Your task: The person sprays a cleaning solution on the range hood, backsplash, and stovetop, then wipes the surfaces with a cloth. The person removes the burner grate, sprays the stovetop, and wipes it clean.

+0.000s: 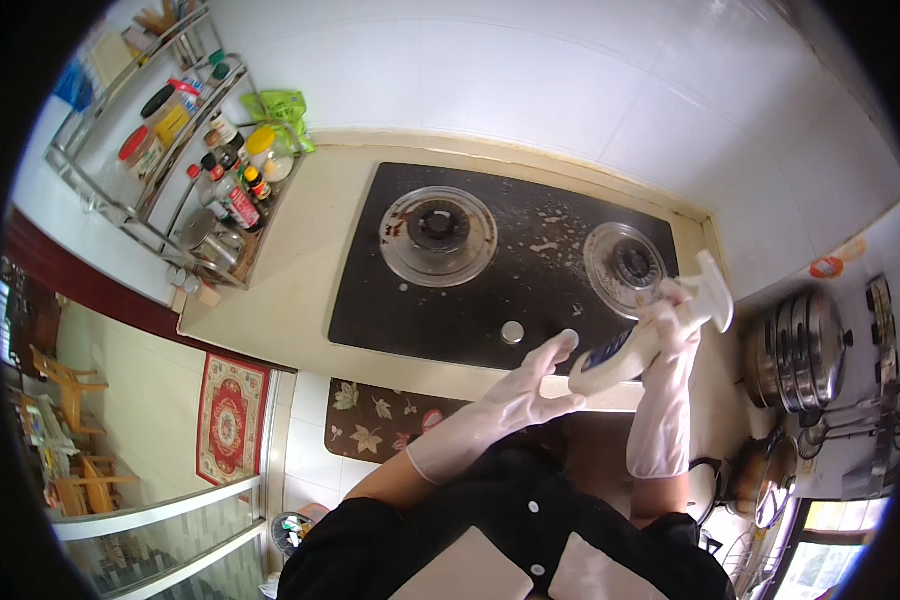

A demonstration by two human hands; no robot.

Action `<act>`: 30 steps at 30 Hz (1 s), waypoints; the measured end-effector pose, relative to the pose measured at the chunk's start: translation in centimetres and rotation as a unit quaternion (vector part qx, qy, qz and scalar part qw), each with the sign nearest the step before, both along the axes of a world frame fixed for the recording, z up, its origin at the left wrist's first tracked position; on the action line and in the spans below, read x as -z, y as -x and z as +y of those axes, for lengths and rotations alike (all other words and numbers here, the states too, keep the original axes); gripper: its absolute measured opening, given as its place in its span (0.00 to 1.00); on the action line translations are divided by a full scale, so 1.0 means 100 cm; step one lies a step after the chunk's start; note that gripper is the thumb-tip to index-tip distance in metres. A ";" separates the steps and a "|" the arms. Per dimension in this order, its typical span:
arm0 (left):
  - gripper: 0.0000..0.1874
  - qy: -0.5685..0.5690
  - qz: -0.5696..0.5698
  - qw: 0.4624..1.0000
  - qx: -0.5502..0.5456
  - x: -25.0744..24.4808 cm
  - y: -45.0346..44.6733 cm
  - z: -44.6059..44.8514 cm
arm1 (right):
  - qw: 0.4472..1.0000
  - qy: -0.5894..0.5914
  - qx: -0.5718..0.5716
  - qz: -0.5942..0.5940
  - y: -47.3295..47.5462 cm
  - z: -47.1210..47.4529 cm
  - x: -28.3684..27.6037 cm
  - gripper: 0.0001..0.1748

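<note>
My right hand (667, 319), in a whitish translucent glove, is closed around a white plastic brush (619, 364) with dark blue bristles and a flared end. My left hand (529, 386), gloved alike, has its fingers apart beside the bristle end and holds nothing. Both hands are over the front edge of a black gas cooktop (465, 315). A stained round burner plate (439, 236) sits at its left, and a second burner plate (622, 266) lies just behind my right hand. White residue is spattered between the burners. A silver knob (512, 332) is near the front.
At the left, a metal rack (142, 202) holds bottles and jars, with a green bag (281, 112) behind. A stacked steel steamer pot (802, 349) stands at the right, near a lidded pan (761, 476) and hanging utensils. A tiled wall borders the beige countertop (270, 292).
</note>
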State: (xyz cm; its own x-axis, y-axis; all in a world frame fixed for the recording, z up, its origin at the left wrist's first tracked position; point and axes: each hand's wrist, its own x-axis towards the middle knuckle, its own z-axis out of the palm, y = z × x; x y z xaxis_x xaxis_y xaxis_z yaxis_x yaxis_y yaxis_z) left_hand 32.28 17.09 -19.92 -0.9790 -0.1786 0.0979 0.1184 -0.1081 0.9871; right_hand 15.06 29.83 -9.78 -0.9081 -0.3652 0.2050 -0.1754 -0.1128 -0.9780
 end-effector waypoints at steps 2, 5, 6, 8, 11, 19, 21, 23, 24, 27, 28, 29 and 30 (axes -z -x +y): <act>0.55 -0.106 -0.021 0.994 0.010 -0.005 -0.013 -0.025 | 0.998 0.055 -0.001 -0.033 -0.001 -0.036 -0.005 0.37; 0.58 -0.131 0.029 0.991 0.002 -0.005 -0.023 -0.051 | 0.978 0.091 -0.169 -0.086 -0.027 -0.096 -0.003 0.36; 0.58 -0.107 -0.014 0.994 -0.015 -0.003 -0.025 -0.057 | 0.978 0.073 -0.175 -0.092 -0.034 -0.112 -0.004 0.36; 0.57 -0.142 -0.020 0.988 -0.059 0.003 -0.024 -0.059 | 0.980 0.018 -0.167 -0.102 -0.041 -0.135 -0.007 0.34; 0.52 -0.105 -0.092 0.986 -0.092 0.015 -0.014 -0.054 | 0.965 -0.043 -0.239 -0.101 -0.020 -0.159 -0.013 0.35; 0.44 -0.129 -0.057 0.988 -0.059 0.024 -0.013 -0.045 | 0.848 -0.042 -0.448 -0.279 0.007 -0.180 0.010 0.47; 0.45 -0.188 -0.051 0.980 -0.048 0.020 -0.013 -0.042 | 0.867 -0.142 -0.405 -0.253 0.004 -0.183 0.016 0.43; 0.46 -0.306 -0.076 0.949 0.016 0.016 -0.009 -0.042 | 0.882 -0.208 -0.358 -0.228 0.001 -0.189 0.022 0.41; 0.46 -0.303 -0.087 0.949 0.024 0.014 -0.005 -0.043 | 0.893 -0.199 -0.337 -0.224 -0.002 -0.193 0.027 0.34; 0.47 -0.213 -0.146 0.965 0.039 0.004 0.006 -0.051 | 0.884 -0.272 -0.301 -0.232 0.007 -0.207 0.036 0.29; 0.46 -0.193 -0.151 0.969 0.033 0.001 0.008 -0.055 | 0.879 -0.271 -0.313 -0.236 0.014 -0.212 0.039 0.27; 0.46 -0.182 -0.118 0.976 0.019 -0.001 0.003 -0.061 | 0.864 -0.293 -0.331 -0.242 0.022 -0.218 0.041 0.26; 0.45 -0.170 -0.084 0.982 0.004 -0.002 -0.002 -0.068 | 0.847 -0.316 -0.351 -0.245 0.033 -0.225 0.042 0.26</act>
State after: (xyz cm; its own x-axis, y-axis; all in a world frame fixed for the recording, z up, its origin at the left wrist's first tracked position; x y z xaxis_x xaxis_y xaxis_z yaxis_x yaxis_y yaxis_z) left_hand 32.52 10.32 -19.73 -0.9778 -0.1657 -0.1285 -0.0444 -0.4351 0.8993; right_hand 11.79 7.35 -14.01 -0.3419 -0.7464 -0.5709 0.1621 0.5516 -0.8182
